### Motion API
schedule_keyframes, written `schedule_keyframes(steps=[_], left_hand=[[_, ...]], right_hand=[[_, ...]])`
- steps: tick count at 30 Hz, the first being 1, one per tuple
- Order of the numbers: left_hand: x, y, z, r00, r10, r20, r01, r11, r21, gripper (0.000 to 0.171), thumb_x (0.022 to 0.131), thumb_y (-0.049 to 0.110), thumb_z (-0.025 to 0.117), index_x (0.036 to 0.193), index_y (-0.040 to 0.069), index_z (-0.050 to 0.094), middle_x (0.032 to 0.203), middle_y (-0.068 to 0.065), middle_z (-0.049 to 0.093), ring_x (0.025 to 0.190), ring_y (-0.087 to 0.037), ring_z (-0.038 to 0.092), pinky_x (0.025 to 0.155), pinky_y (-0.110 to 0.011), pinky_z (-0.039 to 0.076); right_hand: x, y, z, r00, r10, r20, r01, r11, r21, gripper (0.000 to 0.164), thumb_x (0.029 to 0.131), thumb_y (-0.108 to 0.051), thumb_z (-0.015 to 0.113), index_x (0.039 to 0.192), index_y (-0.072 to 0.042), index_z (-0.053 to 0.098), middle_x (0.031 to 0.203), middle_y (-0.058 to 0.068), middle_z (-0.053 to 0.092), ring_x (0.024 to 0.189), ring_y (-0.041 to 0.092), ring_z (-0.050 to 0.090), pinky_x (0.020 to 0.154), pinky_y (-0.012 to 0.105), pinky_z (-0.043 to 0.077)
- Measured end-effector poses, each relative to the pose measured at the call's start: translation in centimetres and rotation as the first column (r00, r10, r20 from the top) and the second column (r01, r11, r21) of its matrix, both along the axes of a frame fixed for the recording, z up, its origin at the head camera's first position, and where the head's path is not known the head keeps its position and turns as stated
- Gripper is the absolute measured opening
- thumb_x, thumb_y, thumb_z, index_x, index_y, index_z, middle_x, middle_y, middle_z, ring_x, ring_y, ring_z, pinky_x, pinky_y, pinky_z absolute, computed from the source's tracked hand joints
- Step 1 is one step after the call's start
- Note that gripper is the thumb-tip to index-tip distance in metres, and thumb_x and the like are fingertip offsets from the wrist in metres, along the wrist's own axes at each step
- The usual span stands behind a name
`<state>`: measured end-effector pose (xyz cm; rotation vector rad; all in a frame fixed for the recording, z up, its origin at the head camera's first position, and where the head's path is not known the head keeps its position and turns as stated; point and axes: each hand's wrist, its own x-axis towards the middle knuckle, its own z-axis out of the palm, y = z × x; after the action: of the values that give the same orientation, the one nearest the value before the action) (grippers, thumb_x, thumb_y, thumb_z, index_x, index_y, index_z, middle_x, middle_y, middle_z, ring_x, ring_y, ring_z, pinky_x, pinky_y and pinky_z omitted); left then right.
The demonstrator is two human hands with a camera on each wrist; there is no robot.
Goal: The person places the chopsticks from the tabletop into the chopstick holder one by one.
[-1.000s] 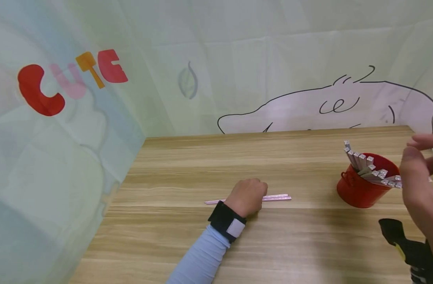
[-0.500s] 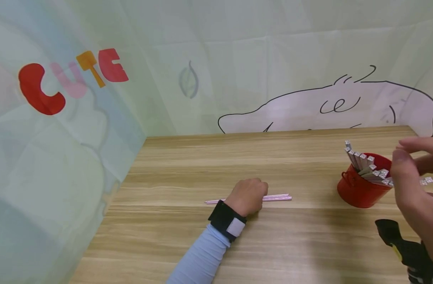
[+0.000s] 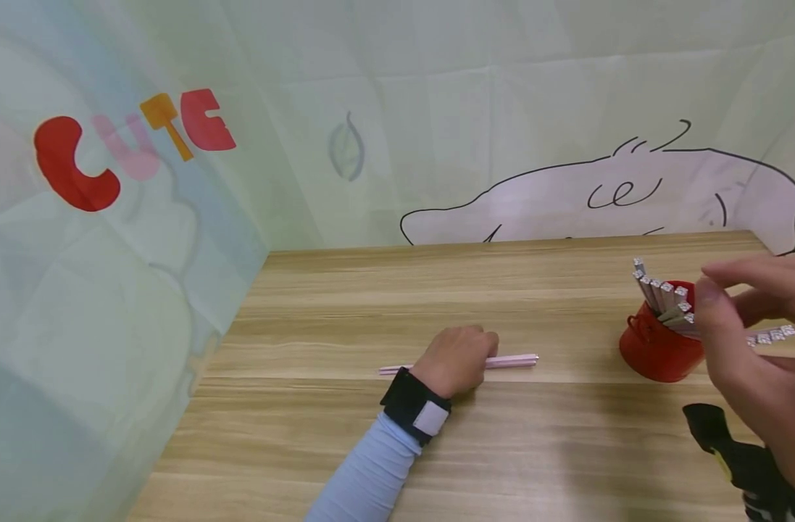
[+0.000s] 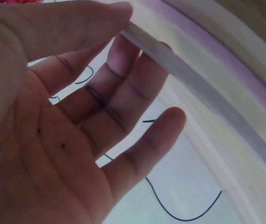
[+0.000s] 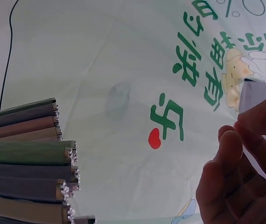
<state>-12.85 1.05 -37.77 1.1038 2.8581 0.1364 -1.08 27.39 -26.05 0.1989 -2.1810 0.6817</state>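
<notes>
My left hand pinches a pair of slim pink chopsticks at mid length, low over the wooden table. Their narrow ends point left and their wider ends right. The left wrist view has thumb and fingertips on a grey-looking stick. A small red bucket stands to the right, holding several silvery chopsticks with patterned square ends up. My right hand hovers in front of its right side, fingers bent and holding nothing. In the right wrist view, thumb and index tip come close together beside the chopstick ends.
The wooden table carries the bucket and the pink pair. A pale printed cloth rises behind the table's back edge and along its left side. A black wrist-camera mount sits below my right hand.
My right hand has moved left, covering more of the bucket. The pink chopsticks have turned slightly and lie closer together in my left hand, which has shifted barely.
</notes>
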Motion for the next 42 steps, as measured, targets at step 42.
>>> schedule_keyframes(steps=[42], left_hand=[[1.6, 0.8, 4.3, 0.887, -0.233, -0.399, 0.414, 0.785, 0.461, 0.015, 0.099, 0.013, 0.062, 0.111, 0.008, 0.069, 0.094, 0.005, 0.059, 0.075, -0.003, 0.051, 0.067, -0.011, 0.040]], right_hand=[[-1.7, -3.1, -0.6, 0.976, 0.156, 0.152, -0.194, 0.938, 0.286, 0.033, 0.076, -0.028, 0.087, 0.103, -0.013, 0.076, 0.080, -0.007, 0.069, 0.064, 0.008, 0.059, 0.059, 0.017, 0.046]])
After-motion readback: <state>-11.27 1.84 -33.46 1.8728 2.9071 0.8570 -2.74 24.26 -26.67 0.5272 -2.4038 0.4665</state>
